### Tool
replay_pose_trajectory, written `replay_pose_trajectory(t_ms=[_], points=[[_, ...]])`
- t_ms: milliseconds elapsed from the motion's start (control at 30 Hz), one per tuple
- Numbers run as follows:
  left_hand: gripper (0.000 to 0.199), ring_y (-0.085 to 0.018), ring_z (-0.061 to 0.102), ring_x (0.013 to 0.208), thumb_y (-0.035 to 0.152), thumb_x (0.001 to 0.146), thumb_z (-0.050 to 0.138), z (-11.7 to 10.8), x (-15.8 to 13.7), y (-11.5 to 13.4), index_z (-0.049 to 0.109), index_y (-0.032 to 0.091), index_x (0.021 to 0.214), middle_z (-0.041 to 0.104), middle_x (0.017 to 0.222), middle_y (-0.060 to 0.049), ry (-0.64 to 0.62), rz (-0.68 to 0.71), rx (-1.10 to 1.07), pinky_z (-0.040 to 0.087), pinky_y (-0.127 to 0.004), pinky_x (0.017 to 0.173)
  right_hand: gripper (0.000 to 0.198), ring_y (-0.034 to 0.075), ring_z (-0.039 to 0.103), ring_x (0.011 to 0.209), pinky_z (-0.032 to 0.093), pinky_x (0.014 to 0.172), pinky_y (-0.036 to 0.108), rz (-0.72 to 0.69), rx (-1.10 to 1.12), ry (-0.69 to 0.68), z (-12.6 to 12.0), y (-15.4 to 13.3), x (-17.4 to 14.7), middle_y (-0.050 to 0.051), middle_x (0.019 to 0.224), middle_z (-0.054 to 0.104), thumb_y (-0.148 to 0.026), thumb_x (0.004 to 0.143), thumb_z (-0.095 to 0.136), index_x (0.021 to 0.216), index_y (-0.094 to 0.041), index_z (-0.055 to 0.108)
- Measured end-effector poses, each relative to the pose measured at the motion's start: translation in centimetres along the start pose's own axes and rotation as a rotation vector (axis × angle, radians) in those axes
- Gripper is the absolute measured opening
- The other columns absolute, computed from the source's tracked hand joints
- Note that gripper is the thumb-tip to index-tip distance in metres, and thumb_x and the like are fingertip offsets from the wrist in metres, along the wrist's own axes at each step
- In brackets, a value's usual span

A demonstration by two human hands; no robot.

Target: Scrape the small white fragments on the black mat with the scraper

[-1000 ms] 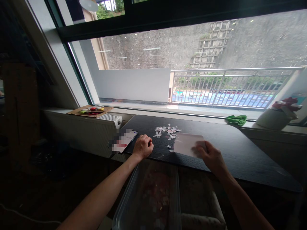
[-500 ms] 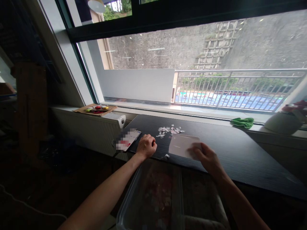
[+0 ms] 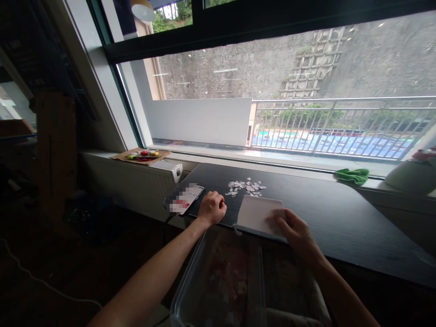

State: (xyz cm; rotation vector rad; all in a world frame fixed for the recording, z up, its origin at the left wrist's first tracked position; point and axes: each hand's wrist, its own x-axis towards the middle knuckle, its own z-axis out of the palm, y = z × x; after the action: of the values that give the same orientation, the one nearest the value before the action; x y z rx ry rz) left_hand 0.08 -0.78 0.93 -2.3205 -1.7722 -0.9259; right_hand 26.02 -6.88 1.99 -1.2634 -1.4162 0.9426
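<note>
My right hand (image 3: 298, 229) grips the right end of a thin, flat white scraper (image 3: 257, 212) with rounded corners and a small hole at one corner. The scraper is low over the front edge of the black table (image 3: 316, 218). My left hand (image 3: 211, 208) is curled into a fist at that edge, just right of a phone (image 3: 185, 200). Behind the scraper lies a loose pile of small white scraps (image 3: 245, 186). One blurred scrap (image 3: 237, 230) is at the table edge, above a clear plastic bin (image 3: 184, 288) with more scraps inside.
Beyond the table runs a windowsill with a green cloth (image 3: 352, 176) and a pale rounded object (image 3: 405, 175) on the right. A radiator (image 3: 129, 179) stands at left, with a brown sheet holding colourful items (image 3: 145, 155) above it.
The scraper in my right hand has moved toward the table's front edge. A scrap that lay near the edge is now at the edge above the bin. My left hand stays curled.
</note>
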Motion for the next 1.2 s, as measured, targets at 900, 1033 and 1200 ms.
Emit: replay_pose_trajectory(t_ms=[900,1033,1200], points=[[0.011,-0.021,0.053,0.086,0.015,0.077,0.053,0.1,0.0,-0.2,0.061,0.022,0.073,0.06,0.082,-0.004,0.006,0.003,0.007,0.044,-0.034,0.081,0.035,0.023,0.072,0.073,0.059,0.068,0.038,-0.101,-0.122,0.379,-2.9,-0.6,3.1,0.009,0.084,0.076,-0.045,0.078,0.06,0.098,-0.017,0.064],[0.011,-0.021,0.053,0.087,0.016,0.077,0.053,0.1,0.1,-0.2,0.061,0.021,0.072,0.061,0.083,-0.005,0.005,0.005,0.007,0.045,-0.034,0.081,0.03,0.022,0.072,0.07,0.058,0.066,0.036,-0.088,-0.07,0.325,-2.3,-1.0,2.4,0.008,0.081,0.076,-0.042,0.076,0.06,0.094,-0.018,0.064],[0.011,-0.021,0.053,0.086,0.016,0.078,0.052,0.1,0.1,-0.3,0.061,0.021,0.072,0.061,0.083,-0.005,0.002,0.006,0.004,0.045,-0.035,0.082,0.025,0.022,0.071,0.068,0.057,0.064,0.036,-0.062,-0.192,0.301,-3.4,-1.0,2.3,0.007,0.078,0.076,-0.039,0.076,0.059,0.09,-0.019,0.064]])
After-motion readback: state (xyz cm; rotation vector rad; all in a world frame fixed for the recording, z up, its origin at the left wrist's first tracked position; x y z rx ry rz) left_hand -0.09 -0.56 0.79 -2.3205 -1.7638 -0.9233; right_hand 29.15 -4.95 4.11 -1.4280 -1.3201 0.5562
